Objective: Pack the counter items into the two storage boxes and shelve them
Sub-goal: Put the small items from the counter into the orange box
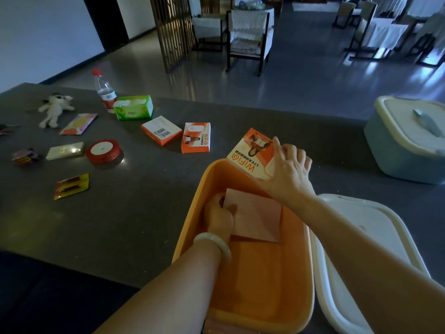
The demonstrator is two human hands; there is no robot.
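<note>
An open orange storage box [296, 280] stands on the dark counter [144, 213] in front of me. Inside it, my left hand [220, 214] grips the edge of a flat pale box [257, 216] lying near the far end. My right hand [287, 169] holds an orange and white WiFi box [250, 155] over the storage box's far rim. The white lid [375, 249] lies just right of the orange box. A blue storage box [397, 153] with its white lid on stands at the far right.
Loose on the counter to the left lie two more orange WiFi boxes [196, 137], a green tissue pack [133, 107], a water bottle [104, 90], a red ribbon spool [103, 150], a white plush toy [55, 108] and several small packets. Chairs stand beyond the counter.
</note>
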